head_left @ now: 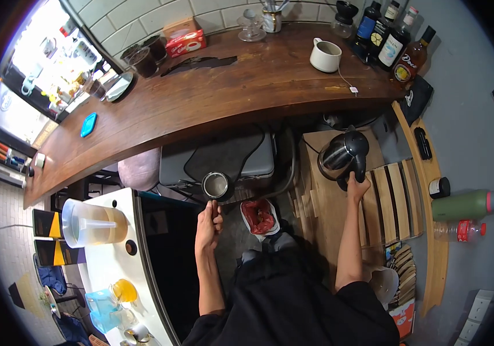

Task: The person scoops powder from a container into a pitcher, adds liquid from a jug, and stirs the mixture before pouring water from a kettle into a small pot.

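My left hand (208,226) is closed round the handle of a round metal-rimmed portafilter (216,185), held out over the floor in front of me. Its basket faces up; what lies inside is too small to tell. On the right, my right hand (357,187) grips the black handle of a dark, shiny kettle (339,154), which is above a light wooden surface (322,230). Whether the kettle's base touches that surface, I cannot tell. A white mug (325,56) with a tea tag stands on the dark wooden counter (229,92) beyond.
Bottles (394,49) stand at the counter's right end, a red tissue box (186,44) farther left. Below, a lined bin (259,218) sits near my feet. A white worktop (137,271) on the left holds a large pitcher (94,224). A green flask (466,205) lies at the right.
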Demonstrator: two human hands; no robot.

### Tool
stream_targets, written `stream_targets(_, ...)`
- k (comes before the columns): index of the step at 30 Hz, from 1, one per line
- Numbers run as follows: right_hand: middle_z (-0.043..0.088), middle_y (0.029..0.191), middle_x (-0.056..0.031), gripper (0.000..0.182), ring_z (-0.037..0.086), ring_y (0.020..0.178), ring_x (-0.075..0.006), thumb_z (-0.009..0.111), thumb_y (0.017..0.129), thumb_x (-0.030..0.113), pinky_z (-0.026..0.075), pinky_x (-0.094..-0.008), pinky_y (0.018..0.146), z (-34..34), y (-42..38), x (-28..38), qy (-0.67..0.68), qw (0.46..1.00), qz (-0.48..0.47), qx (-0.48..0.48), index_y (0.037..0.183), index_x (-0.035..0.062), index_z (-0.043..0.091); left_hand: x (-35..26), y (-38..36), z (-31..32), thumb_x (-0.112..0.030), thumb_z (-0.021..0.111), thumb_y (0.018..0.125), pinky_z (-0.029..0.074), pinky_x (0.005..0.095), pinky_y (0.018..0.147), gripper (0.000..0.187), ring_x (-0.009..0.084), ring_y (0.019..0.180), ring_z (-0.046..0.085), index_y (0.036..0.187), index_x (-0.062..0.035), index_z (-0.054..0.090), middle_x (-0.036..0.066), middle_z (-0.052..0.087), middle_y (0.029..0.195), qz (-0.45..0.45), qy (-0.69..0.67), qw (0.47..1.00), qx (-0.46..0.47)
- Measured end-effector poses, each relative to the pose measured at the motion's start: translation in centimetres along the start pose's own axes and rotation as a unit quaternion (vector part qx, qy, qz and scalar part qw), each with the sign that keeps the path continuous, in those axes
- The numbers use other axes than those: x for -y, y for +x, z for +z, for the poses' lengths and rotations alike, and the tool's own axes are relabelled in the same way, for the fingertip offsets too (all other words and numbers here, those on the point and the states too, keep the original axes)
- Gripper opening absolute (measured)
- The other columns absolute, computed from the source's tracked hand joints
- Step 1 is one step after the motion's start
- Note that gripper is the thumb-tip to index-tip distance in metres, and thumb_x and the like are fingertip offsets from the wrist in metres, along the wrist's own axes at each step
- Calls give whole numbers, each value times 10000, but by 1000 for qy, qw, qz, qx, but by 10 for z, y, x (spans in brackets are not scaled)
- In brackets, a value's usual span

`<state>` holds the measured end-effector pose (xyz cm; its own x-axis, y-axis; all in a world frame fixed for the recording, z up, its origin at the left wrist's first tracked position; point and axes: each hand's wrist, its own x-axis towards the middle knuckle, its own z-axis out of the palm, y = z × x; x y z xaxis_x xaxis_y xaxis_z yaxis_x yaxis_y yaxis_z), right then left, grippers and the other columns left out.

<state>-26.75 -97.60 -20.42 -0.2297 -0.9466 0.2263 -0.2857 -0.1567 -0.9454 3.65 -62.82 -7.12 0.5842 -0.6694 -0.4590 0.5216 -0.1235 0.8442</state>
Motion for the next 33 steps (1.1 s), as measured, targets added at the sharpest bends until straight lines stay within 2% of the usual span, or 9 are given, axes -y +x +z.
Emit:
stream_targets(4,722,867,-171,299,704,785,-314,796,796,175,543,-400,725,-6,-6,24,-119,992,-53,0,893,-79,671,3,-14,-18,-449,428,1080,215,202,454,374,20,492,290,913,-136,546,-107,375,618,0,-20,1000,1)
stream_targets(6,659,1035,-243,534,624,1020,-411,867,717,266,495,-496,908,-8,-7,4,-231,968,-82,-51,1063,-59,621,1,-25,-26,-456,429,1077,213,203,454,378,21,490,287,905,-140,541,-107,377,616,-3,-22,1000,-15)
stream_targets(8,550,1145,-229,608,490,1133,-430,860,653,221,396,-558,971,-10,-20,20,-266,950,-118,-110,1118,-39,569,1,-37,-37,-466,421,1077,210,203,453,390,19,484,282,898,-139,537,-108,373,616,6,-31,999,-34)
stream_targets(10,529,1140,-223,630,490,1130,-424,841,679,203,407,-542,967,-10,-36,47,-265,954,-46,-132,1163,-33,514,3,-48,-52,-471,415,1077,209,202,452,400,16,479,279,894,-136,535,-108,367,615,-3,-30,999,-29)
stream_targets(14,521,1097,-213,508,528,1038,-377,791,760,161,431,-495,919,11,-71,72,-240,964,-91,-73,1145,19,493,6,-76,-82,-487,409,1075,191,209,431,430,12,464,264,882,-125,537,-105,374,604,9,-42,998,-56)
stream_targets(17,547,991,-152,413,554,919,-304,771,777,142,460,-450,859,44,-106,86,-168,980,-100,42,1083,23,520,9,-99,-107,-487,412,1074,202,208,421,441,10,454,272,872,-115,538,-97,399,598,20,-58,994,-86)
stream_targets(19,531,839,-64,256,527,732,-179,689,815,53,457,-335,685,76,-139,98,-54,976,-109,178,1022,27,540,14,-113,-126,-474,409,1077,220,203,417,436,8,452,289,870,-111,535,-86,427,595,32,-66,992,-100)
stream_targets(23,504,686,30,92,460,606,-38,621,840,-36,395,-210,554,133,-227,144,44,911,-132,389,875,34,573,13,-144,-156,-446,428,1074,232,191,434,399,8,475,288,871,-115,521,-100,413,612,45,-73,986,-141)
stream_targets(33,585,676,-27,86,532,604,-89,685,871,62,438,-269,565,209,-428,239,104,667,-253,693,936,20,647,21,-190,-210,-445,387,1085,205,193,411,403,6,447,266,888,-117,513,-93,411,602,71,-109,962,-238)
